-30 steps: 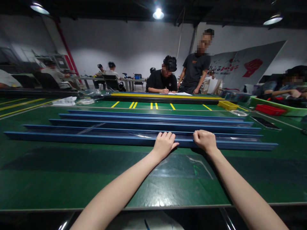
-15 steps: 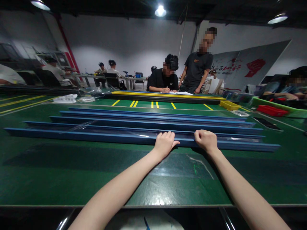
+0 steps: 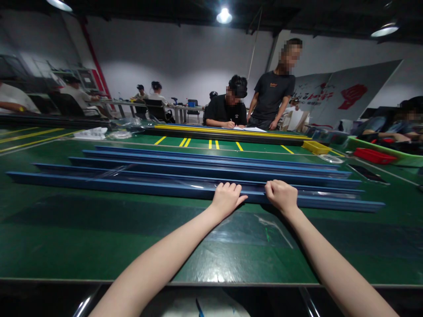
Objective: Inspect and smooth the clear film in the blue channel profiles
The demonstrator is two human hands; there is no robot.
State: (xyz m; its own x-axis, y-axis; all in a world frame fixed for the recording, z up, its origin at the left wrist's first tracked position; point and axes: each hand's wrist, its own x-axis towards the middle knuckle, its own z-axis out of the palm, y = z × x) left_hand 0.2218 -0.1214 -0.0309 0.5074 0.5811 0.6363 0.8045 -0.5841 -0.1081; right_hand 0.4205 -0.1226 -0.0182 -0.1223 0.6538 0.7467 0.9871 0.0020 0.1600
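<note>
A long blue channel-shaped profile (image 3: 132,186) lies lengthwise across the green table, with clear film in its trough. My left hand (image 3: 226,199) hooks its fingers over the near wall of this profile, thumb stretched out to the right along it. A short gap to the right, my right hand (image 3: 281,196) is closed in a fist at the same wall; its palm is hidden, so what it grips cannot be made out. Directly behind lies a second blue profile (image 3: 158,168) of the same shape, parallel to the first.
Farther back run long yellow and black bars (image 3: 231,130). A yellow tray (image 3: 315,147), a red tray (image 3: 375,155) and a phone (image 3: 368,173) lie at the right. Crumpled clear plastic (image 3: 127,126) sits back left. A person writes across the table; another stands beside them.
My right hand has shifted very slightly left along the near profile. The left hand keeps its place. The view has tilted a little, and the standing person's head has turned.
</note>
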